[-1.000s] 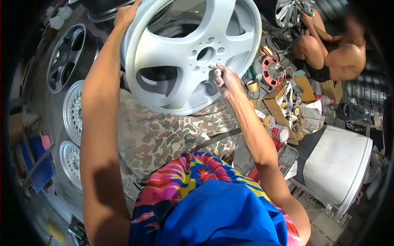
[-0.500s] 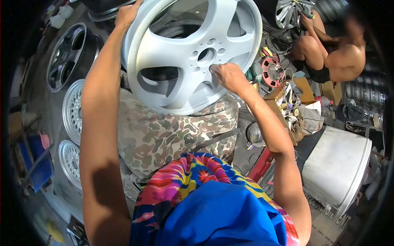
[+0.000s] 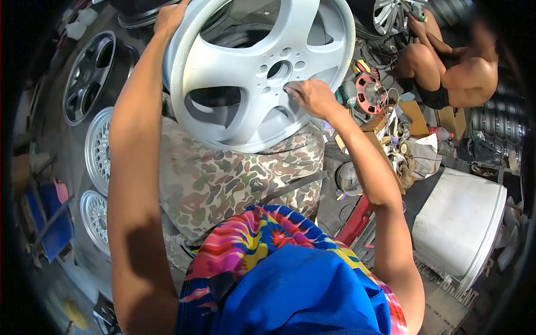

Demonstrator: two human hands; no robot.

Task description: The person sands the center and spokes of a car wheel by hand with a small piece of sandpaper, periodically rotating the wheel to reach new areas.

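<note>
A pale grey-white car wheel rim (image 3: 226, 66) stands tilted in front of me, its broad spokes and hub hole facing me. My left hand (image 3: 170, 20) is wrapped round its outer edge at the upper left; the fingertips are partly cut off by the frame. Just below and right of the hub hole, my right hand (image 3: 316, 98) is closed, its fingers pressed to the face of the rim. Something small and dark shows at those fingertips, too little to name. Under the rim lies a camouflage cloth (image 3: 240, 178) over a bulky support.
Several other rims lie to the left, among them a dark one (image 3: 89, 78) and a silver mesh one (image 3: 99, 148). At right are a red reel (image 3: 369, 95), a cardboard box (image 3: 413, 120) of clutter and a white bucket (image 3: 455, 223). Another person (image 3: 469, 78) crouches holding a rim at upper right.
My right hand has shifted very slightly up the rim's face, still beside the hub. The rim sits a touch higher and further left in view. My left hand keeps its hold.
</note>
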